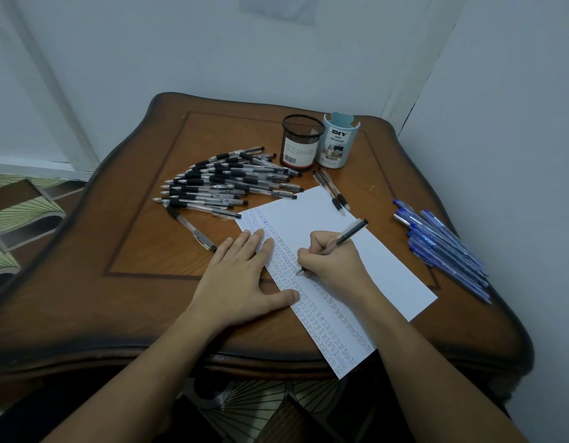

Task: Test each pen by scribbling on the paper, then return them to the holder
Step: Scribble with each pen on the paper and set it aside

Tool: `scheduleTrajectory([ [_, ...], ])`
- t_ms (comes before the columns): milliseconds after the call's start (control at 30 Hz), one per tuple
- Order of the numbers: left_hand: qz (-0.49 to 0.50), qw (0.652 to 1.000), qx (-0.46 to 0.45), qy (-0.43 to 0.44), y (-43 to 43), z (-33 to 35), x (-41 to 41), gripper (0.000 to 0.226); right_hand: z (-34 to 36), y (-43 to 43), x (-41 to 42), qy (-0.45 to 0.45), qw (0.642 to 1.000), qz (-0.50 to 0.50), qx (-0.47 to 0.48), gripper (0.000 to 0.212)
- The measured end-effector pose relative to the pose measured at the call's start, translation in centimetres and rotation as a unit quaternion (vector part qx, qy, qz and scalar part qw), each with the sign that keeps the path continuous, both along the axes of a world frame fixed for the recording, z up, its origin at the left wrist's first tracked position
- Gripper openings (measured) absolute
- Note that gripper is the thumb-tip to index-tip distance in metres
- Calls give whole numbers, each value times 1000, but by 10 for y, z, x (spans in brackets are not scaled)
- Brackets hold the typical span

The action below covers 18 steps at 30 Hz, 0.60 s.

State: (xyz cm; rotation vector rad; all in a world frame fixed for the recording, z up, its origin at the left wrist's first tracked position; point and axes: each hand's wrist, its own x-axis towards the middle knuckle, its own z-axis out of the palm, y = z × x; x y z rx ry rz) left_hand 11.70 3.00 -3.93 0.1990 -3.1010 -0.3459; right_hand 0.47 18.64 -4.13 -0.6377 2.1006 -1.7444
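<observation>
The tabletop (142,244) is showing brown varnished wood, smooth and softly glossy, with a darker inlaid line running parallel to its edges. The paper (388,270) toward the near right corner is looking matt white, with fine blue ink marks along its left side. The heaped pens (225,183) toward the far left are showing clear glossy plastic barrels and black matt grips. The pen (344,238) in the right hand (331,263) is showing a greyish clear plastic barrel. The blue pens (446,247) at the right edge are gleaming as translucent plastic. The mesh holder (300,142) is showing black wire mesh and a paper label. The pale blue holder (339,145) touching it is looking like smooth plastic.
</observation>
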Motion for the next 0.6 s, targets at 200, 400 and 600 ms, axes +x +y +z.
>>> scheduleTrajectory([
  [200, 0, 1000, 3, 0, 0, 0, 0, 117, 0, 0, 0, 22, 1000, -2, 12, 40],
  [400, 1, 1000, -5, -8, 1, 1, 0, 117, 2, 1, 0, 23, 1000, -4, 9, 44],
  [600, -1, 1000, 0, -4, 0, 1, 0, 118, 1, 1, 0, 26, 1000, -16, 4, 42],
])
